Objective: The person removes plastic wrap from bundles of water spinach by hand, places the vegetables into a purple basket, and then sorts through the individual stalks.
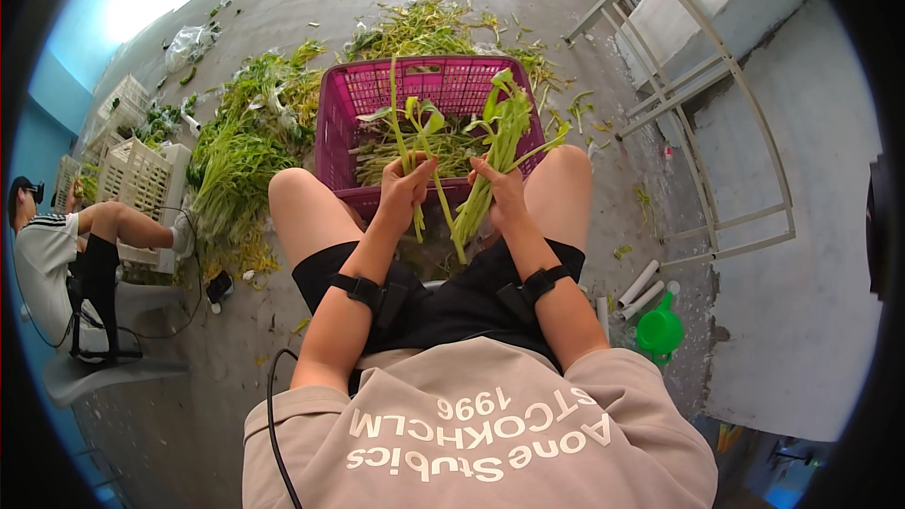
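My left hand [406, 185] is closed around a few long green vegetable stalks [397, 118] with small leaves at their tops. In my right hand [501, 190] is a thicker bunch of leafy green stalks [510, 127], gripped near the middle with the cut ends pointing down between my knees. Both hands are close together, above the near rim of a magenta plastic crate [330, 137]. Inside the crate lies a layer of similar stalks [448, 143], partly hidden by my hands and what they hold.
Heaps of greens [240, 146] lie on the floor left of and behind the crate. At the far left a person [47, 250] sits by pale crates [141, 179]. On the right stand a metal frame [693, 127], white tubes [641, 285] and a green plastic container [660, 329].
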`<state>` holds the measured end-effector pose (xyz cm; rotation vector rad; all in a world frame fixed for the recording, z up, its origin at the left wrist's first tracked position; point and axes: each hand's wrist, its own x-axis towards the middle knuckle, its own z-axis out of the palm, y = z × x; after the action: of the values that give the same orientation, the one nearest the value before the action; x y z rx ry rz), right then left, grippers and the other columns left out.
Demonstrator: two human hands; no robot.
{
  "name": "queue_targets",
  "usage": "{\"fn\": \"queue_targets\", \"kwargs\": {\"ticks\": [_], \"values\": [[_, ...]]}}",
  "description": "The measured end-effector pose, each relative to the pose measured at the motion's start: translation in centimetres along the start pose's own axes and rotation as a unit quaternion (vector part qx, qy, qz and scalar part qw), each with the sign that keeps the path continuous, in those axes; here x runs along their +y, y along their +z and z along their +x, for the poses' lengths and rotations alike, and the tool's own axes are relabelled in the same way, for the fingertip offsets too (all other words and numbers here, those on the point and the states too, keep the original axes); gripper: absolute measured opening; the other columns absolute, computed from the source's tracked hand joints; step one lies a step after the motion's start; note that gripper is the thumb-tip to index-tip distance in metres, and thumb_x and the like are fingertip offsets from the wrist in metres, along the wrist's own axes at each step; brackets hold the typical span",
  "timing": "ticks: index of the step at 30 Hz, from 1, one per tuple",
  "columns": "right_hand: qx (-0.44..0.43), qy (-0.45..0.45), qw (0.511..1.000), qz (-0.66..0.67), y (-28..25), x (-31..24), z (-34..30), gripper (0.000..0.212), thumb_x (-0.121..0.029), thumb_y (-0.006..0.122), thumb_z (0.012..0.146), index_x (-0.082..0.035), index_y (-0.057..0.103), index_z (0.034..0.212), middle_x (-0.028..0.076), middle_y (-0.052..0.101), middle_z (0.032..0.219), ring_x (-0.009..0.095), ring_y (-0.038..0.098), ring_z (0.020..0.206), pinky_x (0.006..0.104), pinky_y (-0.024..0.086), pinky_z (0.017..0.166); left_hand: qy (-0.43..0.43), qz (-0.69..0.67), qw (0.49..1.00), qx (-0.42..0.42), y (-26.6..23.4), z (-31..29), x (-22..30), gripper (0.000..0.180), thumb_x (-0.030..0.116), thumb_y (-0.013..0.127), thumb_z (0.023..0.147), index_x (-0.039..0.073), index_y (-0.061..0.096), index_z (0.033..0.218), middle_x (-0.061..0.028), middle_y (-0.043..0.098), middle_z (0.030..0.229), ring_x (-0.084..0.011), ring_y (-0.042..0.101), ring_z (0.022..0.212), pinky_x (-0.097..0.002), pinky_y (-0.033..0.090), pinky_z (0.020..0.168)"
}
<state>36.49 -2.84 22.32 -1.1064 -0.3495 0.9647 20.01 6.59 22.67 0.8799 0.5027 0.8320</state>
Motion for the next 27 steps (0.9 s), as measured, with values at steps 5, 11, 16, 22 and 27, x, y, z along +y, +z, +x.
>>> {"fn": "queue_targets", "kwargs": {"ticks": [5, 11, 16, 22, 27], "values": [[-0.047, 0.007, 0.999, 0.016, -0.3, -0.2, 0.0, 0.021, -0.006, 0.079, 0.084, -0.006, 0.061, 0.094, 0.003, 0.064, 0.079, 0.015, 0.064, 0.065, 0.0277, 0.051, 0.061, -0.025, 0.103, 0.994, 0.03, 0.3, -0.1, -0.4, 0.015, 0.015, 0.072, 0.092, 0.002, 0.068, 0.098, 0.003, 0.056, 0.064, -0.0018, 0.037, 0.042, -0.0212, 0.026, 0.04], [-0.156, 0.001, 0.983, -0.094, 1.3, 0.8, -1.3, 0.022, -0.002, 0.078, 0.079, -0.001, 0.068, 0.099, 0.005, 0.069, 0.085, 0.013, 0.065, 0.073, 0.0283, 0.051, 0.067, -0.05, 0.105, 0.993, 0.008, 0.5, -0.2, -0.9, 0.017, 0.018, 0.075, 0.09, 0.002, 0.071, 0.097, 0.0034, 0.06, 0.065, -0.0007, 0.041, 0.044, -0.0201, 0.026, 0.04], [-0.156, 0.044, 0.979, -0.124, 1.9, -0.5, -2.4, 0.021, -0.003, 0.08, 0.077, -0.002, 0.068, 0.094, 0.003, 0.068, 0.084, 0.012, 0.063, 0.071, 0.0282, 0.05, 0.066, -0.025, 0.083, 0.995, 0.053, 0.0, -0.1, -0.9, 0.017, 0.018, 0.073, 0.092, 0.002, 0.072, 0.099, 0.0048, 0.058, 0.064, -0.0006, 0.041, 0.045, -0.02, 0.026, 0.04], [-0.171, -0.017, 0.956, -0.237, 1.5, 0.2, -2.0, 0.024, -0.002, 0.083, 0.074, -0.003, 0.066, 0.091, -0.001, 0.065, 0.082, 0.008, 0.057, 0.072, 0.0267, 0.047, 0.066, 0.05, 0.1, 0.99, 0.083, -1.6, 0.9, 0.1, 0.022, 0.016, 0.073, 0.092, 0.0, 0.069, 0.106, 0.0032, 0.059, 0.071, -0.0006, 0.042, 0.046, -0.0198, 0.029, 0.039], [-0.177, -0.012, 0.948, -0.265, 2.0, 0.6, -2.0, 0.028, -0.002, 0.084, 0.073, -0.002, 0.066, 0.094, -0.002, 0.064, 0.082, 0.007, 0.055, 0.074, 0.0261, 0.047, 0.068, 0.085, 0.089, 0.987, 0.108, -1.2, 0.9, 0.2, 0.026, 0.007, 0.071, 0.09, 0.001, 0.06, 0.114, 0.0031, 0.059, 0.076, -0.0012, 0.044, 0.046, -0.0177, 0.032, 0.039]]}}
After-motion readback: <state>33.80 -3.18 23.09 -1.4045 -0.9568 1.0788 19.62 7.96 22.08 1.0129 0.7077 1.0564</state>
